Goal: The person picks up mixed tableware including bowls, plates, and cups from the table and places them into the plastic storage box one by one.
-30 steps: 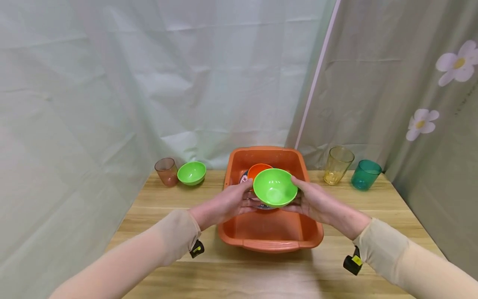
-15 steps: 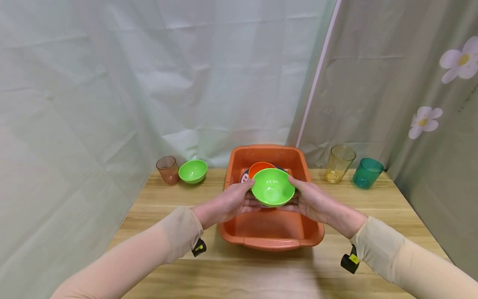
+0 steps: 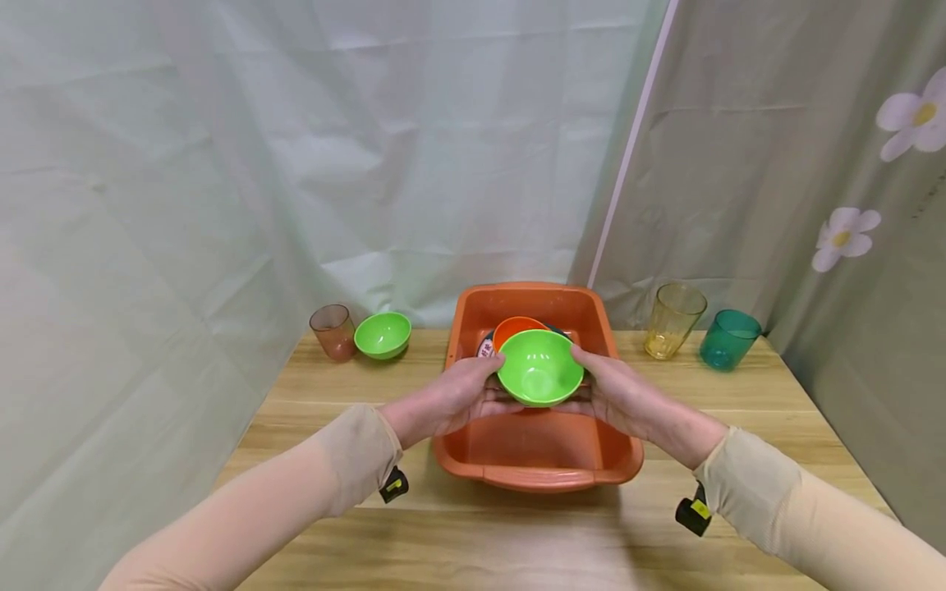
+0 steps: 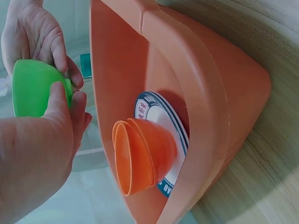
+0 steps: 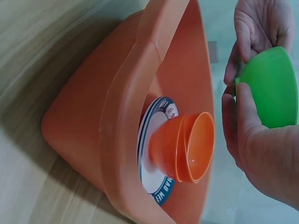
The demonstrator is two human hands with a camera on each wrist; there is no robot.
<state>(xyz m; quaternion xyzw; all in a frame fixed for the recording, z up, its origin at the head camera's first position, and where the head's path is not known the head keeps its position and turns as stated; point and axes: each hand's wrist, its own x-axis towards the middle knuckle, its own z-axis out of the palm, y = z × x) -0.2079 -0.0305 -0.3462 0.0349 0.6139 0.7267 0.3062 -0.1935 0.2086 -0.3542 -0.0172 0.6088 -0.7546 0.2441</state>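
A green bowl [image 3: 539, 369] is held between both hands above the orange basin [image 3: 535, 476], its hollow facing up toward the head camera. My left hand [image 3: 461, 398] grips its left side, thumb at the rim and fingers underneath. On the other side my right hand [image 3: 621, 398] holds it the same way. Both wrist views show the fingers beneath the bowl's base. Inside the basin, nested orange bowls [image 4: 140, 156] stand on stacked white plates [image 5: 154, 140] with dark blue patterned rims. In the head view the green bowl partly covers them.
A second green bowl [image 3: 383, 336] sits at the back left of the wooden table [image 3: 318, 447], beside a brownish-pink cup [image 3: 334, 335]. At the back right stand a yellow glass [image 3: 674, 322] and a teal cup [image 3: 728, 341]. A pale curtain [image 3: 414, 164] hangs behind.
Both hands and the green bowl have shifted slightly left since the first frame, still above the basin. The head view has tilted a little, moving the whole scene slightly.
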